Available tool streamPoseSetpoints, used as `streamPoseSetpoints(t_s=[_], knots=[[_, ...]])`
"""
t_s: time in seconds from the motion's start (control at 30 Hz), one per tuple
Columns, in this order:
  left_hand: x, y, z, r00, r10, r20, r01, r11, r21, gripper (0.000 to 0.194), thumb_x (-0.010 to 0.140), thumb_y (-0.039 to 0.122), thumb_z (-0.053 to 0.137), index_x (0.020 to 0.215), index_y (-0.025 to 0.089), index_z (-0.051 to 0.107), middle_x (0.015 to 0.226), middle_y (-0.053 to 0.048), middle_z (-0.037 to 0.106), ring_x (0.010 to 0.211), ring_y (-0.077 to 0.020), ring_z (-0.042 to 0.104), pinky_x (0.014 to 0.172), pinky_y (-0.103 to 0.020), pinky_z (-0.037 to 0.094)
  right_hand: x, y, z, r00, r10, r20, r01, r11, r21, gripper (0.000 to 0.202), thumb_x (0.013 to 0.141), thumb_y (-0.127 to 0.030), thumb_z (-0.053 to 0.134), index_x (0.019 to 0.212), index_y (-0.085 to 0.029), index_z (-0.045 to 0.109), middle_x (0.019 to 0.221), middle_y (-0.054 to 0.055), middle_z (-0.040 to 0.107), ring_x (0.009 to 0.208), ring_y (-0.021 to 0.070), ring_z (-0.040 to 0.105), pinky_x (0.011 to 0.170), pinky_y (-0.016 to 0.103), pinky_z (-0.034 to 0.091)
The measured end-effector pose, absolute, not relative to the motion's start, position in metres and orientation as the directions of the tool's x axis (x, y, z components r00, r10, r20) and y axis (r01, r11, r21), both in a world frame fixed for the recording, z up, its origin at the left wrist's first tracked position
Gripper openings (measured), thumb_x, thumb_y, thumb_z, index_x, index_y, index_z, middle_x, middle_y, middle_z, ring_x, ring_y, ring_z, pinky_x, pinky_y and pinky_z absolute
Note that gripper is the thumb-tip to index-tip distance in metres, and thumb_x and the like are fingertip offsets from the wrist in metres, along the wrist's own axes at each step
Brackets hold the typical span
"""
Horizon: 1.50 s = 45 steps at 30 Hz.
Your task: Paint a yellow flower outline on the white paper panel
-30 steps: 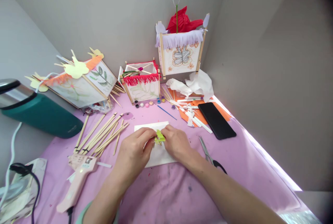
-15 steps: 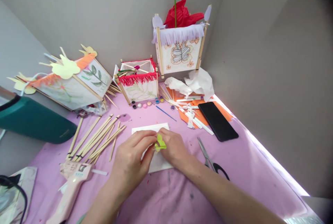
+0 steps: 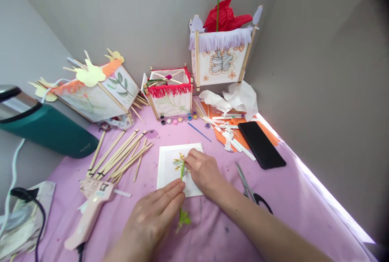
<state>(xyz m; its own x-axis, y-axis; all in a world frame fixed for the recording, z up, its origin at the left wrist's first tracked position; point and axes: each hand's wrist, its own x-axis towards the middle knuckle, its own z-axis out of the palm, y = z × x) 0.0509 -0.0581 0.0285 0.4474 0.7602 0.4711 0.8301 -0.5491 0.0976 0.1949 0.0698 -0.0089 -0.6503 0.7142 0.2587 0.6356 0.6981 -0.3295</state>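
A white square panel [image 3: 164, 172] lies on the purple cloth in front of me, with a gold and silver flower-like decoration [image 3: 177, 163] on it. Over the panel runs a thin green stem [image 3: 182, 170], its lower end carrying a leafy yellow-green piece [image 3: 184, 218] past the panel's near edge. My right hand [image 3: 204, 172] is closed, fingertips pinching the stem's upper end beside the decoration. Lower down, my left hand [image 3: 159, 213] has its fingers straight and pressed together on the stem; its thumb is hidden.
Left of the panel lie wooden sticks [image 3: 121, 160] and a pink glue gun [image 3: 94, 213]. Scissors [image 3: 249, 187] and a black phone [image 3: 261, 144] are to the right. Paper lanterns [image 3: 170, 104] and small paint pots [image 3: 175, 122] stand behind. A teal tumbler [image 3: 57, 128] leans in from the left.
The yellow-green piece, earlier between both hands, now sits lower, below my left hand. My left hand has moved down, uncovering the stem and decoration. The view has shifted slightly left.
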Motion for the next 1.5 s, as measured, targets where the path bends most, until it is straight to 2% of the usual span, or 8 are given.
streamPoseSetpoints(t_s=[0.3, 0.47, 0.53, 0.67, 0.9, 1.13, 1.3, 1.5], knots=[[0.074, -0.056, 0.032, 0.499, 0.719, 0.483, 0.831, -0.556, -0.031, 0.025, 0.087, 0.006, 0.039, 0.099, 0.012, 0.061, 0.107, -0.011, 0.068, 0.101, -0.0205, 0.064, 0.078, -0.031, 0.059, 0.194, 0.071, -0.016, -0.635, 0.718, 0.284, 0.632, 0.695, -0.343, 0.016, 0.090, -0.020, 0.047, 0.081, -0.020, 0.060, 0.083, 0.000, 0.059, 0.071, 0.0107, 0.054, 0.060, 0.024, 0.032], [0.082, -0.040, 0.062, 0.205, 0.862, 0.464, 0.903, -0.349, 0.251, 0.017, 0.087, 0.015, 0.044, 0.094, 0.017, 0.061, 0.083, -0.005, 0.069, 0.074, -0.0162, 0.066, 0.062, -0.029, 0.058, 0.194, 0.068, -0.015, -0.629, 0.723, 0.285, 0.652, 0.691, -0.312, 0.014, 0.087, -0.016, 0.050, 0.078, -0.020, 0.060, 0.082, 0.000, 0.058, 0.067, 0.0109, 0.052, 0.057, 0.025, 0.030], [0.086, -0.030, 0.066, 0.106, 0.883, 0.457, 0.924, -0.257, 0.284, 0.016, 0.087, 0.020, 0.047, 0.097, 0.017, 0.060, 0.092, -0.007, 0.068, 0.082, -0.0187, 0.065, 0.069, -0.033, 0.057, 0.195, 0.068, -0.013, -0.637, 0.719, 0.280, 0.644, 0.695, -0.320, 0.010, 0.085, -0.016, 0.053, 0.077, -0.019, 0.059, 0.080, 0.000, 0.058, 0.065, 0.0111, 0.051, 0.055, 0.025, 0.029], [0.086, -0.015, 0.044, 0.170, 0.904, 0.392, 0.968, -0.228, 0.106, 0.035, 0.088, 0.026, 0.045, 0.118, 0.010, 0.053, 0.122, -0.017, 0.059, 0.114, -0.0273, 0.055, 0.093, -0.047, 0.049, 0.197, 0.068, -0.010, -0.648, 0.709, 0.279, 0.614, 0.703, -0.359, 0.009, 0.084, -0.016, 0.053, 0.077, -0.017, 0.058, 0.079, 0.001, 0.057, 0.063, 0.0106, 0.049, 0.054, 0.024, 0.030], [0.080, -0.022, 0.003, 0.207, 0.914, 0.349, 0.978, -0.203, -0.047, 0.042, 0.092, 0.027, 0.037, 0.124, 0.003, 0.046, 0.125, -0.022, 0.055, 0.116, -0.0271, 0.054, 0.095, -0.044, 0.048, 0.195, 0.068, -0.008, -0.655, 0.716, 0.242, 0.629, 0.694, -0.352, 0.016, 0.089, -0.016, 0.047, 0.081, -0.017, 0.061, 0.083, 0.003, 0.060, 0.064, 0.0110, 0.051, 0.056, 0.023, 0.033], [0.083, -0.017, 0.009, 0.266, 0.891, 0.368, 0.964, -0.238, -0.119, 0.040, 0.090, 0.019, 0.034, 0.124, 0.001, 0.046, 0.123, -0.021, 0.057, 0.115, -0.0279, 0.055, 0.092, -0.045, 0.050, 0.206, 0.099, 0.024, -0.658, 0.752, 0.034, 0.645, 0.587, -0.490, 0.019, 0.087, -0.020, 0.049, 0.094, -0.021, 0.067, 0.088, 0.004, 0.067, 0.084, 0.0131, 0.061, 0.073, 0.022, 0.040], [0.079, -0.014, 0.010, 0.238, 0.886, 0.399, 0.968, -0.248, -0.028, 0.038, 0.090, 0.023, 0.039, 0.121, 0.005, 0.050, 0.120, -0.017, 0.059, 0.112, -0.0272, 0.056, 0.094, -0.046, 0.049, 0.194, 0.116, 0.035, -0.573, 0.818, -0.050, 0.707, 0.463, -0.534, 0.025, 0.087, -0.026, 0.047, 0.084, -0.020, 0.070, 0.085, 0.004, 0.071, 0.080, 0.0150, 0.063, 0.071, 0.024, 0.040], [0.068, -0.009, 0.012, 0.181, 0.917, 0.354, 0.944, -0.263, 0.199, 0.036, 0.089, 0.021, 0.040, 0.122, 0.010, 0.050, 0.119, -0.016, 0.057, 0.112, -0.0246, 0.054, 0.093, -0.045, 0.049, 0.181, 0.114, 0.018, -0.537, 0.834, -0.131, 0.721, 0.373, -0.584, 0.018, 0.079, -0.029, 0.053, 0.072, -0.021, 0.067, 0.072, 0.000, 0.070, 0.067, 0.0125, 0.061, 0.058, 0.023, 0.035]])
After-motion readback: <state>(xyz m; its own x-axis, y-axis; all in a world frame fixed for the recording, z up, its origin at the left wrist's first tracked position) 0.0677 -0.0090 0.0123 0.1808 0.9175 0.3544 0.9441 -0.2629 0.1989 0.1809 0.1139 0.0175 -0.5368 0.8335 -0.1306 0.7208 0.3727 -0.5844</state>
